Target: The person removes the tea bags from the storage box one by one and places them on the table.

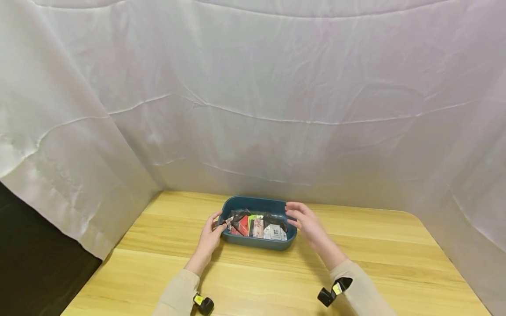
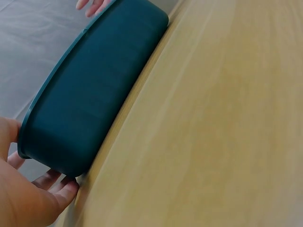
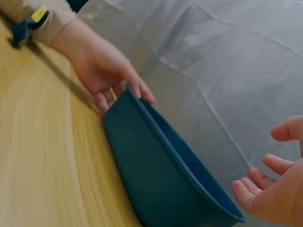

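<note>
A dark teal plastic bin [image 1: 257, 242] stands on the wooden table, holding several small flat packets, among them a red one [image 1: 243, 225] and a white one [image 1: 275, 232]. My left hand [image 1: 208, 237] grips its left end. The thumb lies over the rim, and the other fingers wrap the outside down to the bottom edge, as the left wrist view shows. At the opposite end is my right hand [image 1: 310, 224], its fingers spread and loosely bent beside the rim. In the right wrist view a gap shows between this hand [image 3: 279, 189] and the bin [image 3: 151, 161].
The light wooden table [image 1: 253, 276] spreads out around the bin. Behind it hangs a pale grey curtain [image 1: 276, 109], which also closes off both sides. A black surface [image 1: 35, 250] shows at the lower left. Each sleeve carries a small black wrist camera.
</note>
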`<state>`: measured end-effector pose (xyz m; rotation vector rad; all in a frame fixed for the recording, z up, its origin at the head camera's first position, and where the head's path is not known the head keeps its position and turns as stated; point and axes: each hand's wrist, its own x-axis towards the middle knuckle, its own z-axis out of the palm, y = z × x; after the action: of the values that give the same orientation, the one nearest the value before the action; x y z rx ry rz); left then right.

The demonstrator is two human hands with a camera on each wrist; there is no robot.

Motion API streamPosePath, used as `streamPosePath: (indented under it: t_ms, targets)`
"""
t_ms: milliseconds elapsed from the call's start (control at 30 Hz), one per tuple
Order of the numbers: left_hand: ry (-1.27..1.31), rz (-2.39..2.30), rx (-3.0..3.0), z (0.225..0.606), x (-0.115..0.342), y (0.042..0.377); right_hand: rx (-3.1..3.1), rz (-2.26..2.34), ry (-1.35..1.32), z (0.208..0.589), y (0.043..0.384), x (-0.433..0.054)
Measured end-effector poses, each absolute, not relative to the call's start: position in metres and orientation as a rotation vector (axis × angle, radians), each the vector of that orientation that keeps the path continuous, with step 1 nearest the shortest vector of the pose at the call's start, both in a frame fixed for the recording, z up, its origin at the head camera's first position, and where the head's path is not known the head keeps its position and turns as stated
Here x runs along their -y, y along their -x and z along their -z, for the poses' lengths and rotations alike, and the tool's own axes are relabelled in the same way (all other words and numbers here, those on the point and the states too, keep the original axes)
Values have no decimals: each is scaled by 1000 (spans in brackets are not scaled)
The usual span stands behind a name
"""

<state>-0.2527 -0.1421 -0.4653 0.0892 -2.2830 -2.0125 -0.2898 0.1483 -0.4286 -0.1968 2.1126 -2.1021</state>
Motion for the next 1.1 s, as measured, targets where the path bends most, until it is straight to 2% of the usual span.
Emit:
streamPosePath:
  t_ms: [467, 767, 933, 1100]
  targets:
    - [-85, 2042, 2271, 472, 145, 258, -2558, 1600, 504, 447, 314, -129]
    - [-107, 2018, 2262, 503, 151, 278, -2710, 1219, 771, 457, 319, -121]
    - [-108, 1994, 2258, 506, 151, 280, -2773, 1079, 830, 460, 321, -118]
    - [-117, 2008, 2250, 506, 151, 279, -2820, 930, 782, 461, 321, -114]
